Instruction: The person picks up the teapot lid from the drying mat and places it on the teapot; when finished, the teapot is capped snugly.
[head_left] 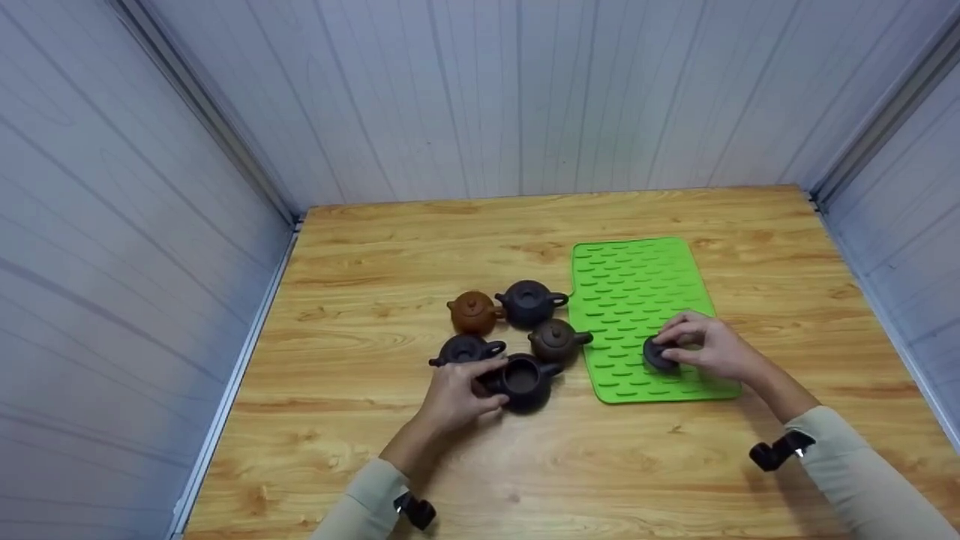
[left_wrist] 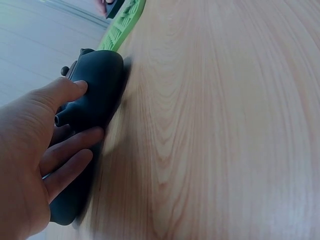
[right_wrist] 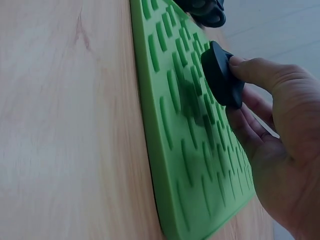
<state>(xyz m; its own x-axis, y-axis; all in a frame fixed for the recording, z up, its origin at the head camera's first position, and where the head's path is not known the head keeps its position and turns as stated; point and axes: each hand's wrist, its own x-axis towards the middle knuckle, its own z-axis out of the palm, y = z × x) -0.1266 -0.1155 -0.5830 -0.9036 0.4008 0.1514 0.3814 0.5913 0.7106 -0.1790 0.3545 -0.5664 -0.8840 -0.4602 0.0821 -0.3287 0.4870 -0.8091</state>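
In the head view a dark teapot (head_left: 526, 384) stands without its lid, its round mouth facing up. My left hand (head_left: 459, 396) holds it at the spout side; in the left wrist view the thumb lies on the teapot's body (left_wrist: 100, 75) and fingers curl below the spout. Over the front part of the green mat (head_left: 630, 300), my right hand (head_left: 709, 349) pinches a dark teapot lid (head_left: 660, 355). Seen from the right wrist, thumb and fingers hold that lid (right_wrist: 220, 75) tilted just above the mat's ridges, its shadow falling on them.
Close around the lidless teapot stand a black teapot (head_left: 461, 350), a reddish-brown teapot (head_left: 472, 319), another black teapot (head_left: 526, 309) and a dark brown teapot (head_left: 555, 341). They sit left of the mat on the wooden table (head_left: 360, 300). Pale panel walls (head_left: 480, 97) enclose the table.
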